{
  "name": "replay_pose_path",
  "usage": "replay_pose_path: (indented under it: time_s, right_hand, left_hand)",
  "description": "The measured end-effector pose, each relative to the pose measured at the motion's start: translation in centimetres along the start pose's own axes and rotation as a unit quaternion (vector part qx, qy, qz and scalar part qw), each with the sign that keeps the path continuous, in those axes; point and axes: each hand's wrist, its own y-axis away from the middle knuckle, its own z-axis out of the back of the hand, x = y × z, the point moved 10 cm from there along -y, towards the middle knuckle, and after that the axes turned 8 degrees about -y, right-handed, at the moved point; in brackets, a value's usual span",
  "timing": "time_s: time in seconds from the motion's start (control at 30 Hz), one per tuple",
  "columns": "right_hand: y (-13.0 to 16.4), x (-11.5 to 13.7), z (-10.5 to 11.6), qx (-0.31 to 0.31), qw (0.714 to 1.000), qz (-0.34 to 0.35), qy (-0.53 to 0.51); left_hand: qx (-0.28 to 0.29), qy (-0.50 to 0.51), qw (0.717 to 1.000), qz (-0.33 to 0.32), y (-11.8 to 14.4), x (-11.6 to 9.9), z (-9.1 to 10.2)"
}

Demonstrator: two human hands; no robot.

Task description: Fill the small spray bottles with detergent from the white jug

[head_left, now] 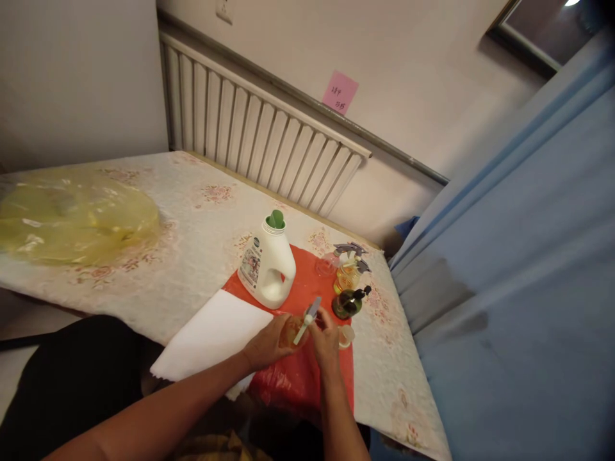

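My left hand [269, 344] grips a small amber spray bottle [291, 331] over a red plastic sheet [298, 378]. My right hand [325, 339] pinches the bottle's grey and white spray head [307, 320] at the top of the bottle. A white detergent jug [268, 264] with a green spout stands upright just behind my hands. To the right of my hands stand a dark green spray bottle [349, 303], a yellow spray bottle [348, 274] and a clear one [327, 263].
A white sheet [211, 336] lies partly under the red plastic. A small cap or cup [345, 335] sits by my right hand. A yellow plastic bag [72, 218] lies far left on the floral tablecloth [202, 224]. A radiator [259, 137] runs behind; blue fabric [519, 288] hangs right.
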Motion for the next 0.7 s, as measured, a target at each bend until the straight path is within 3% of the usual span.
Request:
replay_pose_path:
  time_s: [0.27,0.5,0.7]
  right_hand:
    - [1.0,-1.5,-0.6,0.028,1.000,-0.009,-0.008]
    - [1.1,-2.4,-0.5,0.024,0.999,-0.022,-0.040]
    - [0.7,-2.2,-0.4,-0.006,0.998,-0.020,-0.067]
  left_hand:
    - [-0.009,0.002,1.000,-0.004,-0.1,-0.7,0.3]
    - [-0.018,-0.006,1.000,0.004,0.0,-1.2,0.5]
    - [0.008,0.008,1.000,-0.010,-0.1,-1.0,0.3]
